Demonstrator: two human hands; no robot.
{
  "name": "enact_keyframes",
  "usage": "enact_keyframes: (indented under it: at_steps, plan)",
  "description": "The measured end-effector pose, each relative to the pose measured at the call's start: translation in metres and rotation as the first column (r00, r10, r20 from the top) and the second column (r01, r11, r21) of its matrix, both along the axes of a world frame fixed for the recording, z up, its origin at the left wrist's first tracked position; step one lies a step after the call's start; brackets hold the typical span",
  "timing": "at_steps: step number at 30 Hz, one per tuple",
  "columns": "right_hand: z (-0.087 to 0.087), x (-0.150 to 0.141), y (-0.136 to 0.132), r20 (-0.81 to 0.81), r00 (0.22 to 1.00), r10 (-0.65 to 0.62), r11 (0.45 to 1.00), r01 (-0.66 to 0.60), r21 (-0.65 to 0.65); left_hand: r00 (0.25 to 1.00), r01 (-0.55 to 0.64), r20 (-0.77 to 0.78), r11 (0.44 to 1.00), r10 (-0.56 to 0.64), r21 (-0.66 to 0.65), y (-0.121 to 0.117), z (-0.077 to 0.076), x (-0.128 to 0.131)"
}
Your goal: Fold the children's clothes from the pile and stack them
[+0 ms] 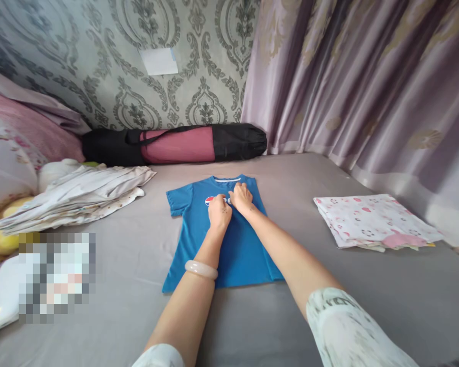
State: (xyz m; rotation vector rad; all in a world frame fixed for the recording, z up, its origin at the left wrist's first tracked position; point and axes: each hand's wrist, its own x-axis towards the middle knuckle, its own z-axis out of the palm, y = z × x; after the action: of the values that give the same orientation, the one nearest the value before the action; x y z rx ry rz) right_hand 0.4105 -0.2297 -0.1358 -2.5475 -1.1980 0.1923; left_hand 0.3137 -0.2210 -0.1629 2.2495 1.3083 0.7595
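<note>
A blue T-shirt (199,244) lies spread on the grey bed sheet, its collar pointing away from me. Its left sleeve sticks out flat, while no sleeve shows on the right, where the edge looks folded in. My left hand (219,211), below a pale bangle, is closed on the chest fabric beside a round red, white and blue logo. Close by on the right, my right hand (241,197) has its fingers curled and pressed onto the shirt just under the collar. Both hands partly cover the chest print.
A black and pink cylindrical bag (176,144) lies along the wall. Folded print cloth (375,219) rests at the right, near the curtains (352,76). Piled pale clothes (76,196) and a blurred-out patch with a white object (11,285) are at left.
</note>
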Motion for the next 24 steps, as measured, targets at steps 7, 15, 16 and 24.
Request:
enact_keyframes:
  at_steps: [7,15,16,24]
  plan:
    - [-0.005,0.001,0.0,0.053,0.999,0.0,0.999,-0.002,0.034,0.999,-0.019,-0.037,0.999,0.02,0.039,0.002,-0.005,0.002]
    - [-0.002,0.024,-0.016,-0.357,0.911,-0.206,0.936,0.29,0.2,0.999,-0.006,-0.05,0.999,0.008,0.05,0.003,-0.006,0.001]
    - [-0.003,0.028,-0.018,-0.45,0.864,-0.226,0.911,0.351,0.215,0.998,-0.005,-0.056,0.998,0.008,0.056,0.002,-0.006,0.001]
    - [-0.014,0.041,-0.018,-0.802,0.551,-0.231,0.826,0.547,0.138,0.998,0.014,-0.057,0.996,-0.009,0.087,0.003,-0.009,0.0]
